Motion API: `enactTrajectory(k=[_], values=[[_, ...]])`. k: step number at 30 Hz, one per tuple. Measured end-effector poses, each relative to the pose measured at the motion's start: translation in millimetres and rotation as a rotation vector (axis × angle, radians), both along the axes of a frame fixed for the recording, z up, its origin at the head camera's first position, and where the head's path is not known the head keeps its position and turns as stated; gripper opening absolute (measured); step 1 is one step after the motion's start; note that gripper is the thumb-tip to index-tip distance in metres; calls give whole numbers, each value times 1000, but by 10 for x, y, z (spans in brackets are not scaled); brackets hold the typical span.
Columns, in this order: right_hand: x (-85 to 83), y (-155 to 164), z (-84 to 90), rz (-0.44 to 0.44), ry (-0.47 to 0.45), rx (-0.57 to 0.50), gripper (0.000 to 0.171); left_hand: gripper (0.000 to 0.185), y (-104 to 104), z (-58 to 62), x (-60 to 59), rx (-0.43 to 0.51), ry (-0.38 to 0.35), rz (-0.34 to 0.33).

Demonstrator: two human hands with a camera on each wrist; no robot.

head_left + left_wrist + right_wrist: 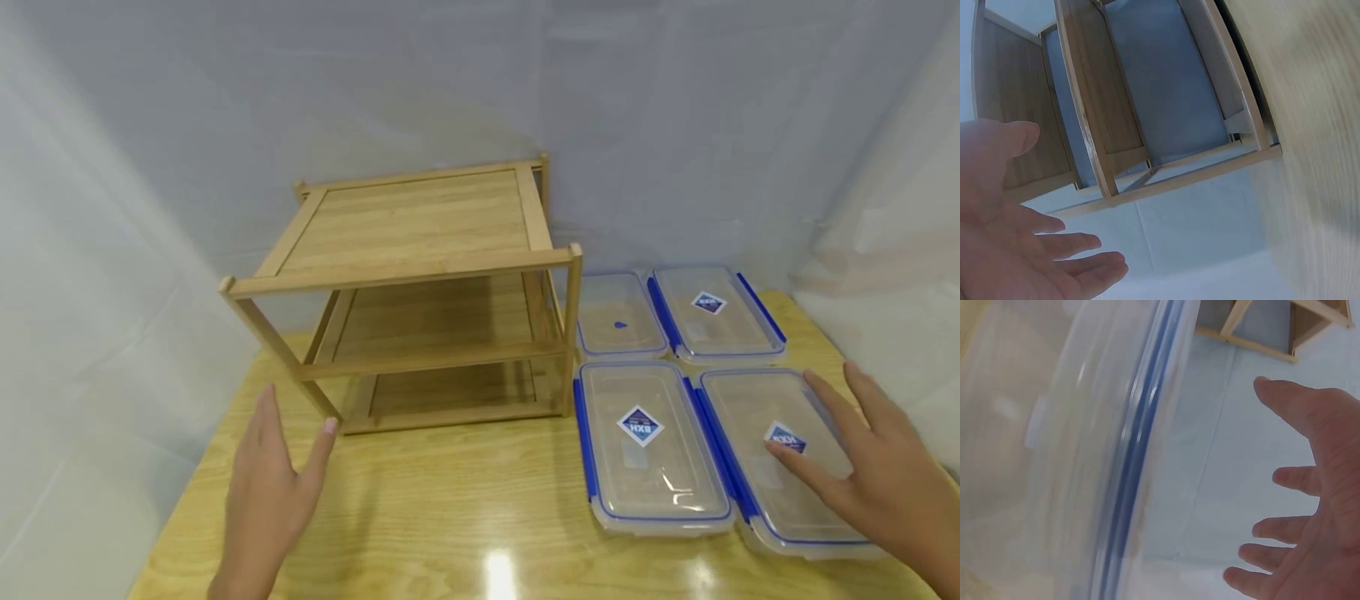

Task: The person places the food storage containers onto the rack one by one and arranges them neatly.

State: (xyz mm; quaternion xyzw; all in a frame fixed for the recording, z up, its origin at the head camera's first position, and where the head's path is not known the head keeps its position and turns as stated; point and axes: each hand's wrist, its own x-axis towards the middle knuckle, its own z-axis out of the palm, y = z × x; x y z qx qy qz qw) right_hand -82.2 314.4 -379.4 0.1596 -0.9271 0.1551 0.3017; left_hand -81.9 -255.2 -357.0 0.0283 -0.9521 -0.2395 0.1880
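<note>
Left hand (270,492) at 7 o'clock over the desk (450,517), fingers straight and apart, holding nothing, near the rack's front leg. Right hand (877,467) at 4 o'clock, fingers spread over the near-right container (780,454); contact unclear. Near-left container (648,446) just beside it. Two far containers (618,317) (712,312) behind. All four lidded, blue clips, look empty. Wooden three-tier rack (420,292) at 11 o'clock, shelves bare.

Bright, even light from overhead leaves two glare spots on the glossy desk (495,500) near its front edge. Shadows are soft. Both wrist views are smeared with motion blur, and the head view bends at its edges.
</note>
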Motion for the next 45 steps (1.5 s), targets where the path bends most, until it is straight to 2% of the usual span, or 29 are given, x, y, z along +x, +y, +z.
enactTrajectory(k=[5,10,16,21,25,32,38,45], values=[[9,93,-50,-127,-217,-77,95,83,-86,34,-111,58,-20,-17],[2,172,-96,-205,-314,-94,99,81,-120,66,-180,82,-32,-22],[-80,321,-168,-182,-419,-131,97,77,-166,103,-247,134,-29,0],[-138,478,-229,-119,-544,-246,91,74,-200,114,-336,199,-2,4],[-162,563,-293,-166,-653,-300,93,75,-217,118,-410,255,14,-6],[-200,672,-396,-167,-673,-321,89,72,-223,109,-501,348,24,-18],[-248,784,-433,-184,-886,-360,95,58,-209,59,-593,357,44,-28],[-295,870,-476,-191,-994,-359,96,49,-247,16,-653,384,70,11]])
